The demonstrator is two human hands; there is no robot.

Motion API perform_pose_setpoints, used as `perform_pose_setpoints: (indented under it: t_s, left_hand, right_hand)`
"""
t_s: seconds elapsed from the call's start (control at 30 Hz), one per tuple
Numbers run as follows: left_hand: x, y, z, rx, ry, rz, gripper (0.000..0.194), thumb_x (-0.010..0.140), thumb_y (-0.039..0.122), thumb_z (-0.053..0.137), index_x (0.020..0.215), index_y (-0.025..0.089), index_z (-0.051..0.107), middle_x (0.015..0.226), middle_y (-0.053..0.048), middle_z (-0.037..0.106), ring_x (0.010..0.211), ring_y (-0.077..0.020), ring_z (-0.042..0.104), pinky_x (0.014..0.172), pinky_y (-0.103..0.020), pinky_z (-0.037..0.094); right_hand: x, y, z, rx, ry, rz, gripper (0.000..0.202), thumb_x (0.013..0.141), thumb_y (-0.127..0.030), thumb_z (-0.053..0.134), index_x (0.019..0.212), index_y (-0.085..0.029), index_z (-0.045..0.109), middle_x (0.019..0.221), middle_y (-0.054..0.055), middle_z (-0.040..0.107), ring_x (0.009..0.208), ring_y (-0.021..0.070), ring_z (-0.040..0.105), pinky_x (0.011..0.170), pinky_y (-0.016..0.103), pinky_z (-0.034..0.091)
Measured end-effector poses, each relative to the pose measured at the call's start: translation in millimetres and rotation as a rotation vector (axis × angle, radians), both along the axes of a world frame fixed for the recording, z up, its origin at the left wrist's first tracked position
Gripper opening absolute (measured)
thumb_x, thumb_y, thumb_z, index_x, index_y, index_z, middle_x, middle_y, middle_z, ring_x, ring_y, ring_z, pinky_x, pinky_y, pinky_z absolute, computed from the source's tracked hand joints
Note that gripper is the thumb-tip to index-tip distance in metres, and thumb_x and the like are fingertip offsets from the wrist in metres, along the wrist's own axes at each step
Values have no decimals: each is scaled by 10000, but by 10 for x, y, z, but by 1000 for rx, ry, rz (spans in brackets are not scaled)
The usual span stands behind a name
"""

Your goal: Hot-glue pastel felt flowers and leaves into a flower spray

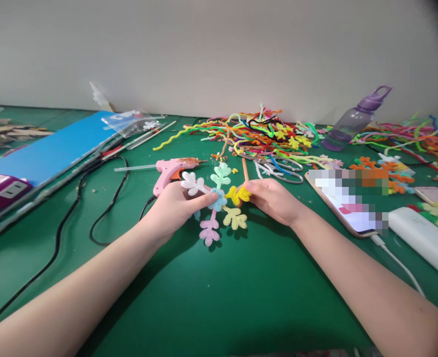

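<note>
A multicoloured pipe-cleaner snowflake [219, 199] is held up over the green table, with white, mint, yellow, pale yellow and pink arms around a blue centre. My left hand [176, 207] pinches it at the centre, the thumb on the blue part. Fingertips of my right hand [273, 199] are closed on the bright yellow arm at its right side. Just behind my left hand lies a pink glue gun [170, 172], its nozzle pointing right. Behind my right hand is a brown stick [245, 169], its lower end hidden.
Scissors [291, 171] lie before a heap of pipe cleaners [248, 131] at the back. A purple bottle [353, 121], phone [343, 206] and white power bank [423, 240] are right. A blue board [59, 146] and black cable [61, 230] lie left.
</note>
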State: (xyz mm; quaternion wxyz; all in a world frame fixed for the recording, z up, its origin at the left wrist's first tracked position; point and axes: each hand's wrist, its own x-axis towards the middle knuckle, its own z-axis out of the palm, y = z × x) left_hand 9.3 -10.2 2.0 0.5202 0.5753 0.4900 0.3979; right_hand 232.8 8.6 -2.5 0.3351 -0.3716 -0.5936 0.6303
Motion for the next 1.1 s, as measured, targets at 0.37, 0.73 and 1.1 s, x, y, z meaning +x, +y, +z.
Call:
perform_pose_setpoints:
  t_s: [0.37, 0.73, 1.1]
  left_hand:
    - [38, -32, 37, 21, 128, -52, 215, 703, 383, 731, 740, 178, 678, 740, -3, 689, 711, -163, 617, 649, -261, 456]
    - [51, -32, 28, 49, 119, -63, 214, 688, 392, 729, 718, 186, 677, 724, -14, 687, 691, -189, 618, 633, -285, 467]
    - [58, -30, 27, -24, 37, -62, 225, 715, 382, 728, 775, 172, 670, 768, -3, 687, 753, -170, 622, 699, -274, 460]
  right_hand:
    - [-52, -52, 57, 83, -225, 15, 228, 702, -365, 738, 795, -164, 686, 722, 6, 662, 651, 102, 575, 619, 235, 435]
    - [-83, -57, 67, 31, -181, -57, 183, 686, -321, 727, 756, -164, 664, 707, 3, 641, 668, 118, 568, 649, 265, 427]
    - [-59, -65, 65, 79, -217, -25, 269, 752, -404, 682, 883, -174, 635, 769, 6, 623, 690, 114, 553, 640, 252, 419]
